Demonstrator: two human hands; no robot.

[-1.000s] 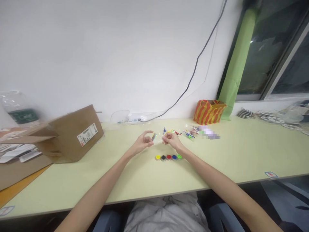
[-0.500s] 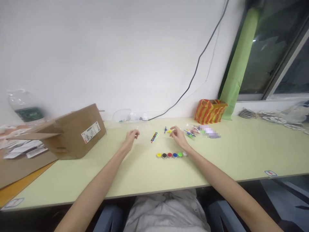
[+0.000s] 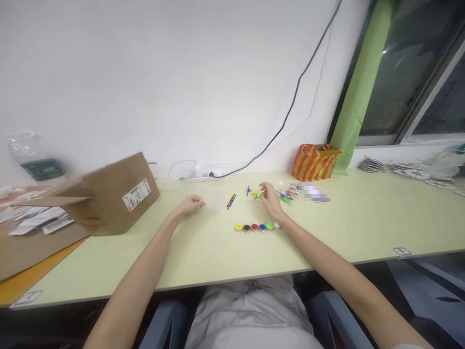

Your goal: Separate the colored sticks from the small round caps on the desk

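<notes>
Six small pots point(image 3: 255, 227) stand nearest me in a straight row, squat and round, with glossy lids of yellow, black, red, blue, green and white. Beyond them the sticks point(image 3: 232, 200), thin, straight and many-coloured, lie loosely bunched on the table point(image 3: 203, 261) between my hands, about as near one as the other, their long axis slanting away from me and to the right. They lie to the right of my left hand point(image 3: 191, 204), whose fingers are pinched on a faint, limp film point(image 3: 215, 201). My right hand point(image 3: 271, 201) is narrow and half curled, with bright, hard-looking pieces point(image 3: 255, 193) just left of its fingertips; I cannot tell whether it grips any. Farther off stands the bag point(image 3: 314, 162), crinkled, open-topped, striped red and yellow.
</notes>
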